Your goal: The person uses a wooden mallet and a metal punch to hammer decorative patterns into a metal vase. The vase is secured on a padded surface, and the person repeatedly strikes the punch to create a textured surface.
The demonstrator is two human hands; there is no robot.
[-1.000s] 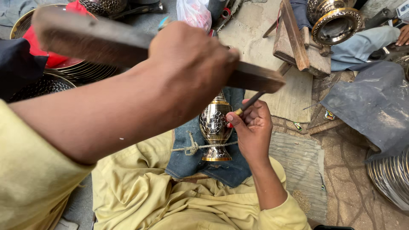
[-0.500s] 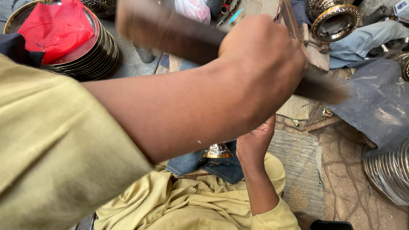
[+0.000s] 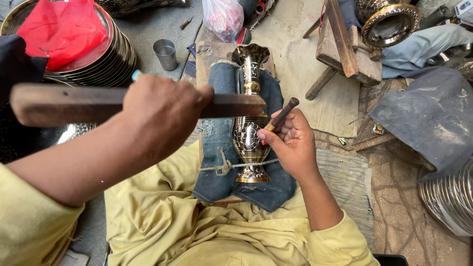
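Observation:
A brass vase (image 3: 250, 143) with engraved patterns lies on a blue denim-wrapped wooden block (image 3: 220, 148) over my lap, tied down near its foot by a cord (image 3: 224, 167). My right hand (image 3: 291, 144) grips a short dark chisel (image 3: 283, 114), its tip slanted against the vase's belly. My left hand (image 3: 162, 111) is closed around a long wooden bar (image 3: 64, 103) held level, and the bar's right end sits just above and left of the chisel's head. The vase's flared mouth points away from me.
Stacked metal trays (image 3: 120, 56) holding a red bag sit at the far left, a steel cup (image 3: 165, 53) beside them. A plastic bag (image 3: 224, 17), a wooden stool (image 3: 340, 47), a brass pot (image 3: 389, 22), grey cloth (image 3: 428, 113) and stacked metal rims (image 3: 451, 197) surround the spot.
My left hand swung the wooden bar up close to the camera, then brought it back down by the chisel's head. My right hand stayed on the chisel at the vase.

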